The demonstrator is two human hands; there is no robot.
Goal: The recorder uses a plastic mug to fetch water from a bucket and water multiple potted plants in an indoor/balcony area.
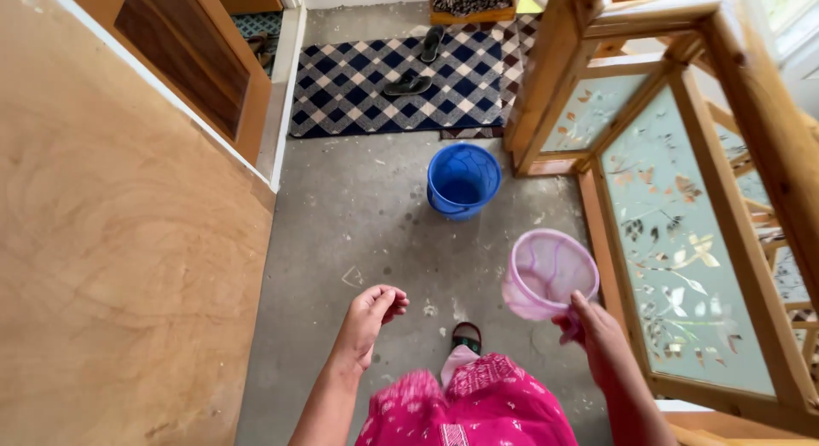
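I see no packages, labels, signs or screens anywhere in this view.

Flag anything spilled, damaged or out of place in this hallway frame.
Pale specks and smears dot the grey floor around the blue bucket. Two dark sandals lie apart and unaligned on the checked rug. Nothing looks broken; the pink mug looks empty.
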